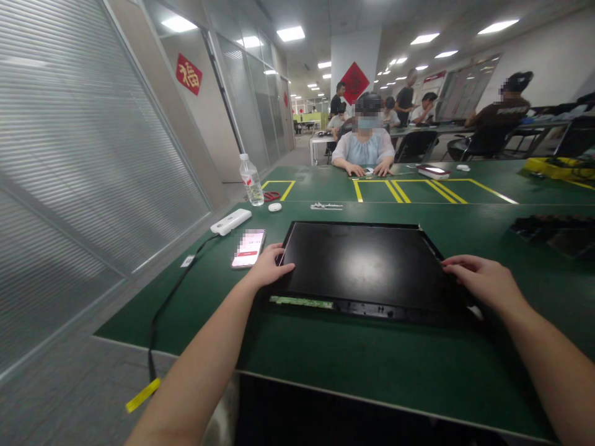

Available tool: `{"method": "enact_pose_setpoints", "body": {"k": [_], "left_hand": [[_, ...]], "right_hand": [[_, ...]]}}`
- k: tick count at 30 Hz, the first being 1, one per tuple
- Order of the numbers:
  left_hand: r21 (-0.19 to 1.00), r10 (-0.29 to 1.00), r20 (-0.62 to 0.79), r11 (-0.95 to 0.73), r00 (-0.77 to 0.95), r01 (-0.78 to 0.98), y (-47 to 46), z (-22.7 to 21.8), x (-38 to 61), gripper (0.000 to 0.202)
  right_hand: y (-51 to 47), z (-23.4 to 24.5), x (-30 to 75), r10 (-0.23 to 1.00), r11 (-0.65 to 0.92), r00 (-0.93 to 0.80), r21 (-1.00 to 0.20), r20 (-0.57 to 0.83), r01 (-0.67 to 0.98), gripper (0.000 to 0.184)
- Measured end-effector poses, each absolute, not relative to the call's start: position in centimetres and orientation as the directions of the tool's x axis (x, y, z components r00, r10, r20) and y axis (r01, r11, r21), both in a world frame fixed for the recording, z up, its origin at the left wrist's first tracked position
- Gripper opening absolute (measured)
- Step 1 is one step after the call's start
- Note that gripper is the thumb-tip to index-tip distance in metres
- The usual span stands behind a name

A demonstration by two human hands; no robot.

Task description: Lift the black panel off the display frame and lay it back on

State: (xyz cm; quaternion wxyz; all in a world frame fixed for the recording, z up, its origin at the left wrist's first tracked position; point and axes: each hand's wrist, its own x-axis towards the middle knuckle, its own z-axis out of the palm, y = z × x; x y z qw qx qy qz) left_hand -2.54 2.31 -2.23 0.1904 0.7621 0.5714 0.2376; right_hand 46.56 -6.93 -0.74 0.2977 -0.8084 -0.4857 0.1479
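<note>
A black display panel point(357, 260) lies face up in front of me, with a strip of green circuit board point(302, 303) along its near left edge. My left hand point(268, 267) grips the panel's left edge, the thumb resting on top by the screen. At the right edge, my right hand point(483, 279) pinches the frame between thumb and fingers. The fingers under the panel's rim are partly hidden. A small pale tab shows at the near right corner, below my right hand.
On the green table point(372, 353), a lit phone point(248, 249), a white power bank point(231, 221) with a black cable, an earbud case point(274, 207), a water bottle point(251, 179) and red scissors point(271, 196) stand left. Dark parts point(553, 232) lie right. A person point(365, 145) sits opposite.
</note>
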Motion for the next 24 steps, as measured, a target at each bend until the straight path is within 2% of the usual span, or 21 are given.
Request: {"method": "enact_pose_setpoints", "body": {"k": [13, 24], "left_hand": [[0.531, 0.955, 0.148, -0.295, 0.256, 0.794, 1.9, -2.04, -2.54, 0.058], [0.533, 0.953, 0.16, -0.304, 0.259, 0.789, 1.91, -2.26, -2.5, 0.058]], "right_hand": [[-6.8, -1.38, 47.0, 0.877, -0.293, 0.463, -0.62, 0.129, 0.728, 0.037], [-6.83, -1.03, 46.72, 0.877, -0.314, 0.468, -0.605, 0.11, 0.732, 0.035]]}}
